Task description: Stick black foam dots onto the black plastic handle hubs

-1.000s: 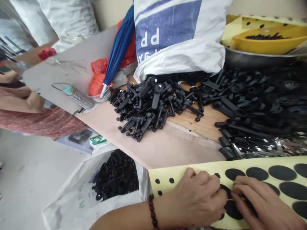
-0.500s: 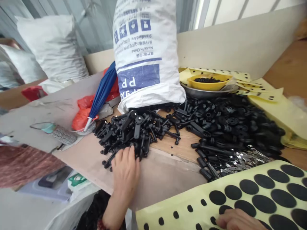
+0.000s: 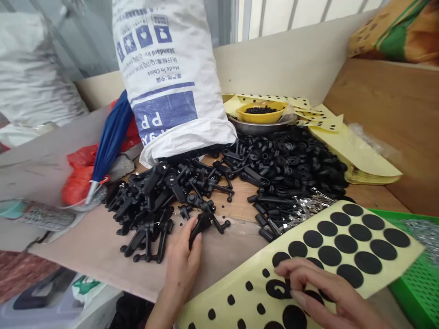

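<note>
My left hand [image 3: 181, 262] lies on the brown board with its fingers closed on a black plastic lever part [image 3: 202, 224] at the near edge of a pile of the same parts [image 3: 161, 196]. My right hand [image 3: 322, 292] rests on a pale yellow sheet [image 3: 398, 256] of black round stickers, fingers bent and pinching at a black sticker [image 3: 277, 289] partly lifted off the sheet. The right hand's lower part runs out of the frame.
A white woven sack [image 3: 168, 77] leans over the parts. Behind it are a yellow bowl [image 3: 262, 113] in a metal dish, more yellow sheets [image 3: 350, 153], shiny metal pieces [image 3: 308, 205], a blue umbrella [image 3: 109, 137], and a green perforated tray [image 3: 414, 274] at right.
My left hand went from the sticker sheet to the pile and took hold of a lever part, pulling it toward me. The view swung up and left. My right hand stayed on the sheet.
</note>
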Tool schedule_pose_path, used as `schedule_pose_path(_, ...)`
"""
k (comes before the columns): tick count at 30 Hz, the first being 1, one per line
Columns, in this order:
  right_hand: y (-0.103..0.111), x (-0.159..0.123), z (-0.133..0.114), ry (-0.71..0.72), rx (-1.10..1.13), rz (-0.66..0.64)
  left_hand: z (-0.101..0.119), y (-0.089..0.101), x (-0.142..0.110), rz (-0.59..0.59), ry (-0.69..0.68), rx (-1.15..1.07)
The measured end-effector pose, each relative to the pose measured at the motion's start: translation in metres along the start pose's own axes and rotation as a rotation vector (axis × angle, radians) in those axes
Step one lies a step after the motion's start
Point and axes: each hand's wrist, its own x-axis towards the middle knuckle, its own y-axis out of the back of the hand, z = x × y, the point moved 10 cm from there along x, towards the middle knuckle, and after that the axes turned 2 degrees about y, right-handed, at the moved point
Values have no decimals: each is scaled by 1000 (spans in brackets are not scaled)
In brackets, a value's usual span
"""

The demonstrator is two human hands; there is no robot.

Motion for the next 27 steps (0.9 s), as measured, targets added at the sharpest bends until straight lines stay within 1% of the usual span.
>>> schedule_pose_path(2, 1, 8, 2, -51, 134, 16, 4, -7, -3, -93, 121, -184)
schedule_pose_path(4, -3, 18, 6, -103, 296, 4, 16, -25, -9, -248, 202, -372)
schedule_pose_path(6, -10, 27, 11, -162, 441, -23, 32, -47, -20, -428, 257, -535)
schedule_pose_path(8, -15, 33, 13, -197, 525, -45, 46, -68, -30, -585, 296, -661)
schedule_pose_path(10, -17, 36, 13, -203, 543, -65, 55, -82, -36, -678, 301, -729)
schedule_pose_path(12, -18, 36, 13, -206, 526, -74, 59, -90, -37, -715, 295, -731)
schedule_pose_path(15, -18, 34, 16, -221, 510, -75, 57, -95, -35, -724, 284, -685)
schedule_pose_path(18, -18, 35, 16, -219, 521, -72, 60, -94, -33, -725, 246, -643)
schedule_pose_path(23, -18, 38, 16, -215, 511, -76, 70, -87, -30, -703, 159, -574)
schedule_pose_path(27, -18, 38, 17, -214, 477, -75, 74, -83, -28, -683, 124, -527)
